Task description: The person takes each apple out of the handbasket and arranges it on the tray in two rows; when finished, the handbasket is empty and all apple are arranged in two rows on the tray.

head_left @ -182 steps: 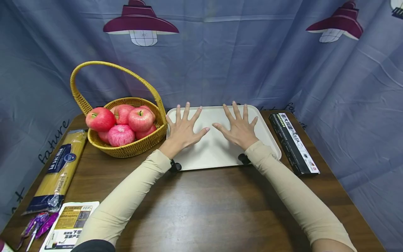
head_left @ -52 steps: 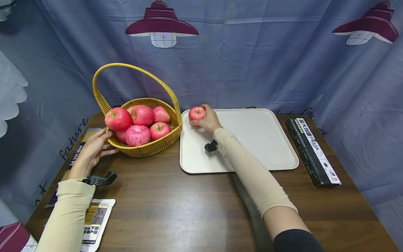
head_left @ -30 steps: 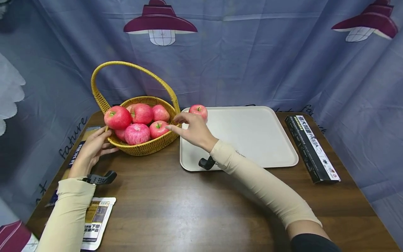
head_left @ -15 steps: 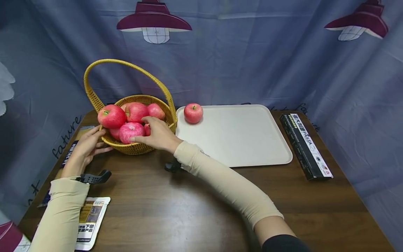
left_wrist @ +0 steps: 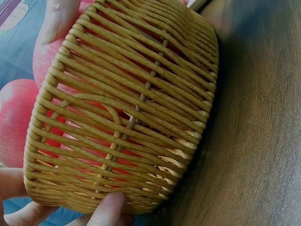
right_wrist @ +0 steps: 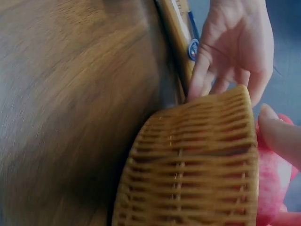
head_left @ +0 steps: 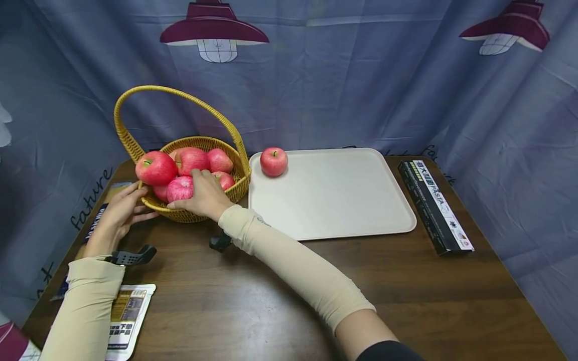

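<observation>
A yellow wicker basket (head_left: 243, 188) with a tall handle holds several red apples. My left hand (head_left: 119, 213) grips its left side, thumb at the rim and fingers against the outer weave (left_wrist: 127, 103). At the front of the basket, my right hand (head_left: 205, 194) holds a pink streaked apple (head_left: 179, 189) between thumb and fingers. The right wrist view shows the thumb on this apple (right_wrist: 275, 188) just past the rim; its far side is hidden. Another apple (head_left: 273, 161) rests at the back left corner of a white tray (head_left: 334, 200).
A black pasta box (head_left: 433, 205) lies right of the tray. Behind my left arm, a spaghetti bag (head_left: 97, 220) is mostly covered. A white pouch (head_left: 128, 323) lies at the front left. A blue curtain (head_left: 316, 75) hangs behind the wooden table (head_left: 271, 311).
My right hand put an apple on the tray, let go, and moved left to the basket, where it now holds the front apple. My left hand has stayed on the basket since 1.7 s ago.
</observation>
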The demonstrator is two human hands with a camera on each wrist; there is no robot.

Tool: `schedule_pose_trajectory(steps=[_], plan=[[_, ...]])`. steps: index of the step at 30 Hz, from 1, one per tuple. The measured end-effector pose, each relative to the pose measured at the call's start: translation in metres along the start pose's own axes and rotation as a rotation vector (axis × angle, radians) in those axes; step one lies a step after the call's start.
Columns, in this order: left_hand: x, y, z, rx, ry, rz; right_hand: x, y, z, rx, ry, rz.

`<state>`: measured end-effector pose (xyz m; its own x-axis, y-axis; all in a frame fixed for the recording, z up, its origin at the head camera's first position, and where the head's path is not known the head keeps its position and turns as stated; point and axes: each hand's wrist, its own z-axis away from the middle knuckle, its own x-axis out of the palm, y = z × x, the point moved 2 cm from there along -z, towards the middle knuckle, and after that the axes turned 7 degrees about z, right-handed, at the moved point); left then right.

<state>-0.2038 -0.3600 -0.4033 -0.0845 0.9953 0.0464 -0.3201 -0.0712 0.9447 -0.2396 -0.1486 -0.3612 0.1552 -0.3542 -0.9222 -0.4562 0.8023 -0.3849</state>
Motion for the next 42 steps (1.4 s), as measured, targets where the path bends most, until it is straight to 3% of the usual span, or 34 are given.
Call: schedule_pose_trajectory(steps=[4, 17, 32, 42], plan=[[-0.0005, 0.0000, 0.0000, 0.009, -0.005, 0.017, 0.0025, -0.0048, 0.0010, 0.036, 0.030, 0.040], [-0.0009, -0.0008, 0.0003, 0.002, -0.016, 0.005, 0.0039, -0.0036, -0.0024, 0.040, 0.061, 0.065], [-0.0016, 0.0001, 0.0002, -0.014, -0.019, 0.035, 0.0094, 0.0022, -0.0022, 0.070, 0.114, -0.082], [-0.0009, 0.0004, -0.0004, -0.024, -0.004, -0.002, 0.0030, 0.0000, 0.0029, 0.078, 0.150, -0.211]])
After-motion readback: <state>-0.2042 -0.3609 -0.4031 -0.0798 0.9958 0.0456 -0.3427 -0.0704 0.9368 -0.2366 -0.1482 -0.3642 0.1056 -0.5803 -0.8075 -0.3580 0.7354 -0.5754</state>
